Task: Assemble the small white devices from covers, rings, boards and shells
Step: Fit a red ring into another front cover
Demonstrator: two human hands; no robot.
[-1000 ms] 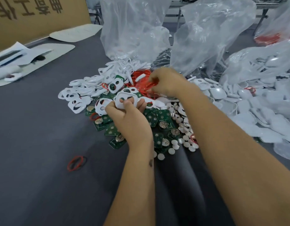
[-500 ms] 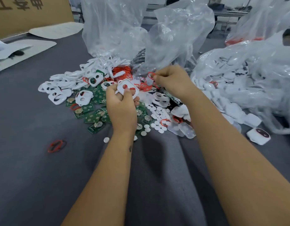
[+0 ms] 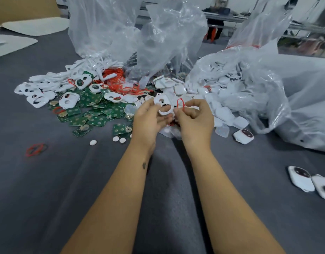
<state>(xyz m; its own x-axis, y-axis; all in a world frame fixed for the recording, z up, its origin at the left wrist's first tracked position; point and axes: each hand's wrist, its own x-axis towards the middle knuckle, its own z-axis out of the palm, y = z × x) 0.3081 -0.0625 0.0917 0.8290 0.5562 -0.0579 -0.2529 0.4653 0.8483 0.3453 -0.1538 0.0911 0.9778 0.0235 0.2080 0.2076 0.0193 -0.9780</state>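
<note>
Mid-cycle on one unit. Left hand (image 3: 148, 119) grips a white cover (image 3: 162, 105) with its two cut-outs facing the camera, held up above the near edge of the parts pile. Right hand (image 3: 193, 120) pinches a red ring (image 3: 180, 103) between thumb and fingertips, ring standing upright just beside the cover, nearly touching its right edge. Both grips are closed on their parts, neither hand free. My read: the ring is about to go into the cover, so this unit is at the first join; board and shell are yet to come. Done so far, as far as I can see: three finished devices on the bench, one (image 3: 243, 136) by the big bag on the right, two more (image 3: 312, 182) at the right edge. Stock left is large: loose covers (image 3: 39, 92) heaped at left, green boards (image 3: 95, 114) spread in front of them, a tangle of red rings (image 3: 119, 79) behind, white shells (image 3: 225, 110) spilling from the clear bag (image 3: 267, 92). A stray red ring (image 3: 35, 149) lies alone on the grey bench (image 3: 66, 189), well apart from the pile. Judging by pile versus finished count, the job is at an early stage.
</note>
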